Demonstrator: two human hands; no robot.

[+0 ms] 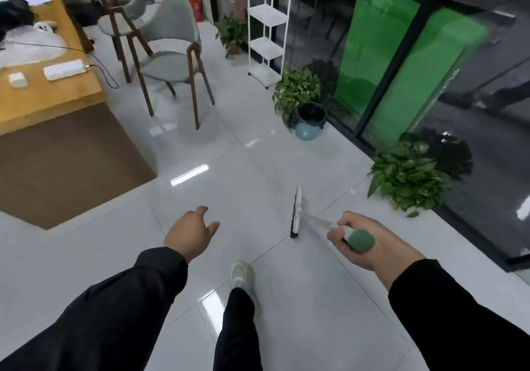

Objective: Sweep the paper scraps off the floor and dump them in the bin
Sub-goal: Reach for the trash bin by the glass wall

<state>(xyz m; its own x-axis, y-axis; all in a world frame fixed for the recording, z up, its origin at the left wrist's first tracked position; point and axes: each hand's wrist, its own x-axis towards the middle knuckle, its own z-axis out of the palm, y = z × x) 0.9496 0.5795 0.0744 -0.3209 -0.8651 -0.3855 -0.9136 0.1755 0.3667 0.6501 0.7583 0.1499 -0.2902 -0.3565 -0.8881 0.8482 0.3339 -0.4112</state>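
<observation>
A: Two hands, one tool. Right hand (354, 237) wraps the green end of the broom (296, 214) handle, fingers curled tight round it, thumb side toward the head. That grip is full, nothing loose.

B: And the left hand (190, 231)?

A: Holds nothing. Fingers relaxed, slightly spread, hanging over the floor (86, 256), well apart from the broom.

B: Where is the brush head?

A: Down on the tiles, just ahead of the right hand, bristles facing left. A shoe (241, 274) stands between the two arms.

B: Scraps?

A: None that I can make out on the tiles in view. White sheets lie on the bench (54, 95) at far left, but those are not floor scraps.

B: Bin?

A: Blue, black-lined bin (308, 121) stands by the glass wall, beside a plant (295, 89), well ahead of the broom.

B: So how to sweep well from here?

A: I'd bring the left hand onto the shaft lower down for control, keep the bristles flat on the tile, and pull short strokes toward one pile near the bin. No dustpan shows, so one will likely be needed.
</observation>
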